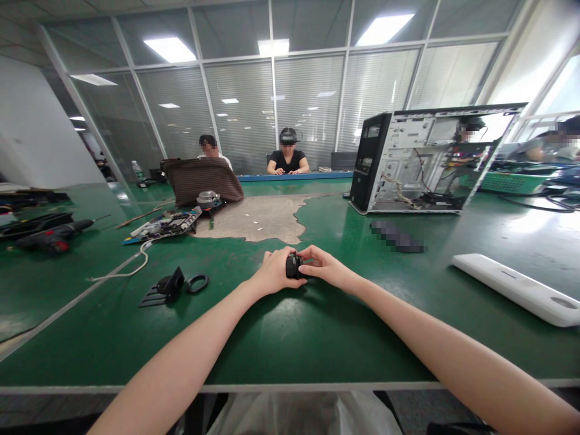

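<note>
Just above the middle of the green table, a small black rounded device sits between my two hands. My left hand is wrapped round its left side. From the other side, my right hand pinches its right end with thumb and fingertips. Its exact kind is hard to tell, as the fingers cover much of it. To the left of my hands lie a black ring and a black slotted mount with an upright piece.
An open computer case stands at the back right, a white flat device nearer. Leftward are a circuit board, a white cable and a power drill. Two people sit across the table.
</note>
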Demonstrator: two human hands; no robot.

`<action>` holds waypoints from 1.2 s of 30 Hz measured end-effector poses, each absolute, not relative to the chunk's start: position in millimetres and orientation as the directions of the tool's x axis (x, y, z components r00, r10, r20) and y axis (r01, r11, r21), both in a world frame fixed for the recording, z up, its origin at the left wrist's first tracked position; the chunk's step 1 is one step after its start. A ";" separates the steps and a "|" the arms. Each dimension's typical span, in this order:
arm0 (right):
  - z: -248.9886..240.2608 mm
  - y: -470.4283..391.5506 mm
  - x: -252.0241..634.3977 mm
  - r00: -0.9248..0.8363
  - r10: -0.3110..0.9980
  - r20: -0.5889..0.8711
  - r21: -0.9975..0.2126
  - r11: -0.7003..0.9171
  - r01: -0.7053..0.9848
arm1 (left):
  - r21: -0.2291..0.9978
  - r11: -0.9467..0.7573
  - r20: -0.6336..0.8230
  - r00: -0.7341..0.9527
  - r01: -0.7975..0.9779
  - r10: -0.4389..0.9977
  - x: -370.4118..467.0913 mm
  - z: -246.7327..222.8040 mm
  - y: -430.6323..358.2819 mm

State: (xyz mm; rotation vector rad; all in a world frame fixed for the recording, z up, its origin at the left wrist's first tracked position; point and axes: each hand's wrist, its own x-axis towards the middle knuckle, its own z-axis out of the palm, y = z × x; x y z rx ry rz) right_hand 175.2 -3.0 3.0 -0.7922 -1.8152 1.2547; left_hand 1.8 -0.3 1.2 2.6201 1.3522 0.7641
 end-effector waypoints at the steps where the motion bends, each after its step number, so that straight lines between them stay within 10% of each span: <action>1: 3.6 -3.9 176.0 -0.527 0.809 0.262 -0.943 0.332 0.041 | 0.307 -0.601 0.388 0.480 0.738 0.787 1.8 1.3 -0.5; 36: 5.9 -9.2 176.7 -0.562 0.787 0.254 -0.948 0.318 0.016 | 0.317 -0.571 0.354 0.464 0.757 0.812 3.3 3.8 -2.2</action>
